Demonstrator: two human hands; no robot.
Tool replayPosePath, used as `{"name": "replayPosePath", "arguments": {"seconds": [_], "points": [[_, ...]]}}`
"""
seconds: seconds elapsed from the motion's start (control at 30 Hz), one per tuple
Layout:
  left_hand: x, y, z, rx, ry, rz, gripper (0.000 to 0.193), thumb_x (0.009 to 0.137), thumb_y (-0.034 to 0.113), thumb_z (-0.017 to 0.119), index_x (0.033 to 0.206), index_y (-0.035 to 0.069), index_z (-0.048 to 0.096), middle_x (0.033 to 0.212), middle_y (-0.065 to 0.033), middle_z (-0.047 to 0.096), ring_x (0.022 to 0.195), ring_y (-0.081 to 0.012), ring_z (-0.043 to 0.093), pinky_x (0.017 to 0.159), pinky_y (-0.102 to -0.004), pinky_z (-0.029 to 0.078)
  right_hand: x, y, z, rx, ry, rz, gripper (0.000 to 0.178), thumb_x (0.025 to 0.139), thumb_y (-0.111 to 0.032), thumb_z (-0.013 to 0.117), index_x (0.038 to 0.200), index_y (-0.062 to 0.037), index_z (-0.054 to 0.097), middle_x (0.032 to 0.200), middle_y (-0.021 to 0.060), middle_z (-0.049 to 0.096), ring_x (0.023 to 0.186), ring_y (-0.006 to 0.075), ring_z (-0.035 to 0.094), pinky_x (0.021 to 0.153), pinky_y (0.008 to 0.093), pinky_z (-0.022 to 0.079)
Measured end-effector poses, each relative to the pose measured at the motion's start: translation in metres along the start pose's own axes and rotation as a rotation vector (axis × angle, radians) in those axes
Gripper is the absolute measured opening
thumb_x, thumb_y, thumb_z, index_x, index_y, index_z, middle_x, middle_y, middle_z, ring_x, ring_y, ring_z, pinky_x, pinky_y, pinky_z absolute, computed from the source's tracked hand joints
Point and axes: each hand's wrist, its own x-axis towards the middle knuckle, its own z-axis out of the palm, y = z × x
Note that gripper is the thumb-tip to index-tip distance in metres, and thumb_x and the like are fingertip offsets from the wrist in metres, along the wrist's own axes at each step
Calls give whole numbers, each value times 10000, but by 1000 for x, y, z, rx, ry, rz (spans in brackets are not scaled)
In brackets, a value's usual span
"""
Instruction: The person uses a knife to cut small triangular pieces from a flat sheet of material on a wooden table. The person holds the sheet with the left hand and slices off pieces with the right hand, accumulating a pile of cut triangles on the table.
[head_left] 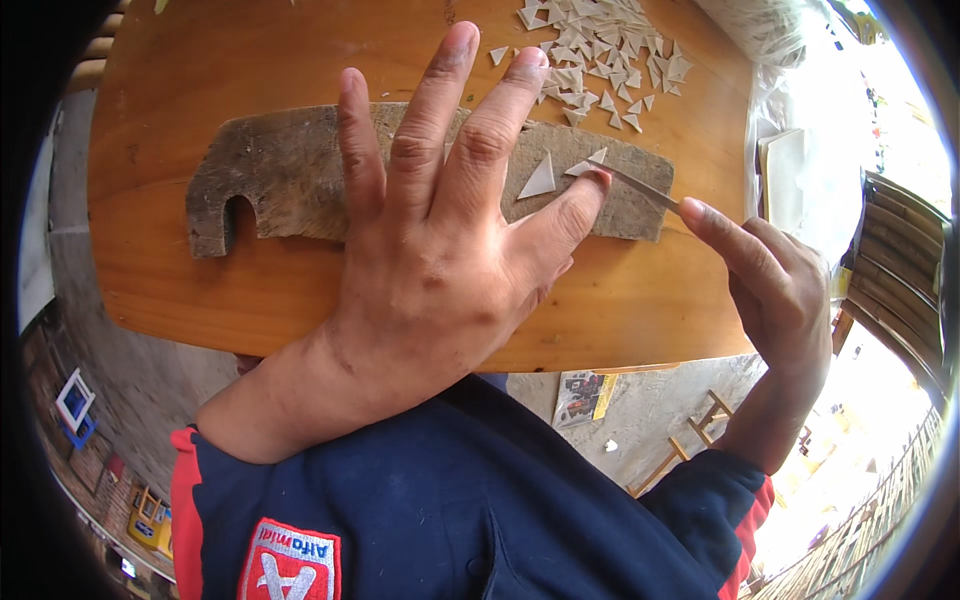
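My left hand (440,240) is spread over a worn wooden board (285,170), its fingers apart. Its thumb tip presses beside a small off-white triangular piece (590,163) lying on the board. In my right hand (780,285) is a knife (645,188), its handle hidden in the curled fingers and the forefinger stretched along the thin blade. The blade's tip meets that piece near my left thumb. Just left of it, a second off-white triangle (539,178) lies flat on the board, between the thumb and forefinger.
Beneath the board is a brown wooden table (640,310), its near edge close to my body. A scattered pile of off-white triangular pieces (600,50) lies beyond the board. Clear plastic wrapping (755,30) sits at the far right corner. A bamboo structure (900,265) stands off to the right.
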Motion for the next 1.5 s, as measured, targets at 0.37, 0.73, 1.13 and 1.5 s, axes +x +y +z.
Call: {"name": "replayPosePath", "arguments": {"seconds": [0.37,0.73,1.13,1.5], "points": [[23,26,-52,-129,-177,-165,470,770,308,800,1236,303,739,1605,-203,351,1514,-446,220,1141,-743,162,-6,6,-25,35,14,-20,665,707,112,646,1331,-112,693,631,43,383,519,167,451,496,343,393],[29,37,-61,-229,-270,-287,456,763,303,801,1216,294,748,1593,-202,377,1512,-441,238,1152,-722,168,-9,15,-26,12,5,-58,696,691,112,660,1338,-144,693,630,37,359,513,173,431,492,360,376],[26,32,-62,-202,-222,-226,446,770,275,794,1214,285,752,1588,-206,387,1507,-445,252,1158,-716,172,-4,24,-33,76,-45,-117,678,716,126,676,1342,-134,683,635,32,378,512,182,431,496,361,370],[27,30,-66,-259,-273,-290,473,770,231,788,1237,296,753,1595,-207,398,1517,-443,244,1184,-682,154,-11,31,-20,162,-5,-96,658,750,144,632,1366,-86,655,648,37,412,531,162,459,499,333,382]]}}
